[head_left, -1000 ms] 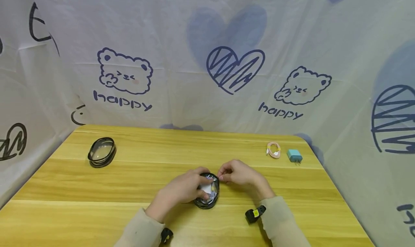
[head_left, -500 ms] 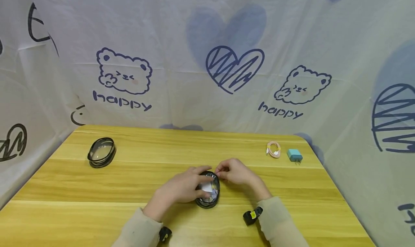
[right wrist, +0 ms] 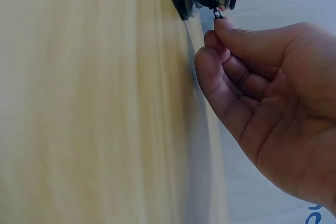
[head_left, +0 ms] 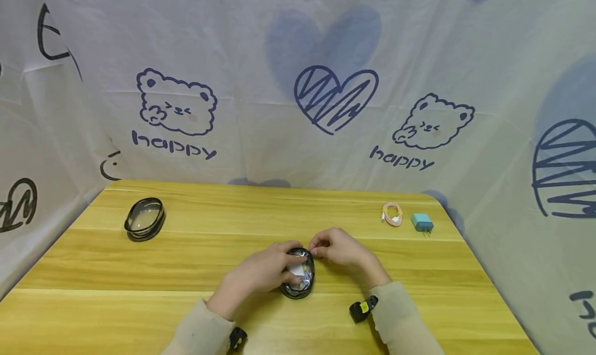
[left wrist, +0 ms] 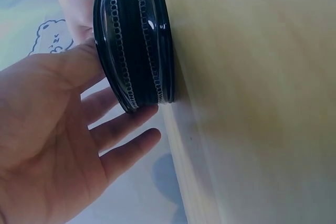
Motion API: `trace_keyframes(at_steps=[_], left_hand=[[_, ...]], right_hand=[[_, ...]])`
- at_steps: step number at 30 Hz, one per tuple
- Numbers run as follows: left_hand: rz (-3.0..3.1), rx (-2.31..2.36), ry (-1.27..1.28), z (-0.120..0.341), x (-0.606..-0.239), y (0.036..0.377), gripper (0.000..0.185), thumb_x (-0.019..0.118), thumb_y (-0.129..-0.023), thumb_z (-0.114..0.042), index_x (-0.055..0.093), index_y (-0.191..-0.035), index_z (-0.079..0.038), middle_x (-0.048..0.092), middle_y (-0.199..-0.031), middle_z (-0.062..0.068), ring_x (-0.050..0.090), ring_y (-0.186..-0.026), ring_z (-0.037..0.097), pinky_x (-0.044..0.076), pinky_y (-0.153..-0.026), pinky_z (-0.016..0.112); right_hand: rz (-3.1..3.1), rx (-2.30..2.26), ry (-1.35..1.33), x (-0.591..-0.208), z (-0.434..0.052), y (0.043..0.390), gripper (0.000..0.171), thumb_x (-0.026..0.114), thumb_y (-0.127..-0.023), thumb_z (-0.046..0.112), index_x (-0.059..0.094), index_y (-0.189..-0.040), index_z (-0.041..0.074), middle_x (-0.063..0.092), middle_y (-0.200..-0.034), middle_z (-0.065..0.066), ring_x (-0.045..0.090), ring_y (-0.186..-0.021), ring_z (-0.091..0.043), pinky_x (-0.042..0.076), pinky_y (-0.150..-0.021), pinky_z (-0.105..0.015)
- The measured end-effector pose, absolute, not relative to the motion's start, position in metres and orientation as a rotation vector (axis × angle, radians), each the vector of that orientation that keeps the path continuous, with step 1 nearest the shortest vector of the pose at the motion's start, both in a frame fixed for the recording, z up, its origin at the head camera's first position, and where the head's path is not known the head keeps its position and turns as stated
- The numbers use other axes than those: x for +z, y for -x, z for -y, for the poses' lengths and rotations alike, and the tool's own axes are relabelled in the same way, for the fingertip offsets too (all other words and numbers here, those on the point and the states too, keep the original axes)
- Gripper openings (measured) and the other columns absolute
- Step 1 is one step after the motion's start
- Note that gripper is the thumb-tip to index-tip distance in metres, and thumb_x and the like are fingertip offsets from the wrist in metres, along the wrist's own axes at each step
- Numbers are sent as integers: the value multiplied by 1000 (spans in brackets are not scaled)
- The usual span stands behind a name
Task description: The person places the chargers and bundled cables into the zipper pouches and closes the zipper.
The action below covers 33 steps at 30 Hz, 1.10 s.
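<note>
A small oval zip pouch (head_left: 304, 282) with clear faces and black trim lies on the wooden table, some white and yellowish contents showing through. My left hand (head_left: 267, 268) holds it from the left, thumb and fingers over its top and far side. Along its side in the left wrist view runs the black zipper (left wrist: 137, 51). With thumb and index finger, my right hand (head_left: 339, 249) pinches the zipper pull (right wrist: 217, 14) at the pouch's far right corner. Near that pull, the right wrist view shows the zipper slightly parted.
Another clear pouch with black trim (head_left: 145, 236) stands at the table's back left. A coiled pink cable (head_left: 392, 215) and a blue plug adapter (head_left: 422, 222) lie at the back right. Behind the wooden table (head_left: 209, 215) hangs a printed cloth (head_left: 251, 60).
My right hand has shifted slightly left and away from me with the zipper pull. The left fingers lifted a little and settled back on the pouch.
</note>
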<state>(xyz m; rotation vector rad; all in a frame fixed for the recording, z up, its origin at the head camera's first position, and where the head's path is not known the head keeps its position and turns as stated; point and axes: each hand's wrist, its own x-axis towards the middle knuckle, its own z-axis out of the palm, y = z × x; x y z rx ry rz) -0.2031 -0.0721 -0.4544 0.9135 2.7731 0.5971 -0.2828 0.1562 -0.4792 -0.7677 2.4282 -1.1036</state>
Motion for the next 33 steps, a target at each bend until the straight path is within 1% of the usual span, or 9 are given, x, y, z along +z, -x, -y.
trace_keyframes(at_steps=[4,8,13,19,24,27,30,33], left_hand=[[-2796,576,-902,70,-453,202,55,75,-93,-35,65,-143,-13,48,-156,16,53,-136,40,52,-105,51],[-2816,553,-876,68,-454,202,56,74,-93,-38,64,-143,-15,49,-155,14,54,-135,39,54,-102,50],[-2819,545,-878,66,-456,203,54,74,-93,-36,65,-143,-16,50,-154,13,55,-134,39,55,-101,49],[-2820,585,-851,66,-456,203,54,74,-93,-36,66,-142,-15,51,-153,14,56,-131,39,56,-99,50],[-2828,579,-836,64,-454,201,53,75,-92,-36,67,-140,-14,52,-152,15,57,-131,40,56,-99,51],[-2879,543,-787,67,-455,202,53,75,-93,-37,68,-139,-13,52,-152,16,57,-130,42,57,-97,53],[-2900,548,-751,76,-457,206,52,74,-94,-36,67,-140,-12,50,-154,17,55,-131,44,55,-99,54],[-2866,587,-765,84,-457,210,52,73,-95,-34,66,-141,-12,47,-157,17,53,-133,45,51,-105,55]], right_hand=[[-2388,-1140,760,-479,-159,283,8,67,-99,3,75,-95,5,68,-83,-1,58,-75,-12,49,-66,-23],[-2343,-1121,793,-476,-164,283,8,68,-98,2,74,-94,4,68,-83,-2,58,-74,-13,49,-65,-23],[-2309,-1047,855,-476,-171,285,7,70,-98,4,75,-93,5,69,-82,-1,58,-74,-12,49,-66,-22],[-2280,-1076,823,-476,-172,285,8,69,-100,6,75,-96,4,71,-84,-5,60,-72,-14,52,-65,-24],[-2301,-1044,870,-476,-175,285,6,71,-98,6,76,-94,6,71,-82,-2,60,-72,-12,51,-64,-23],[-2250,-1092,846,-476,-176,284,6,72,-97,4,77,-94,4,70,-81,-3,59,-71,-13,49,-63,-23],[-2249,-1158,783,-474,-175,282,7,71,-97,4,76,-94,1,69,-81,-7,58,-71,-15,48,-62,-23],[-2276,-1209,702,-471,-174,280,7,71,-97,4,75,-95,-1,69,-82,-10,58,-73,-17,48,-63,-25]])
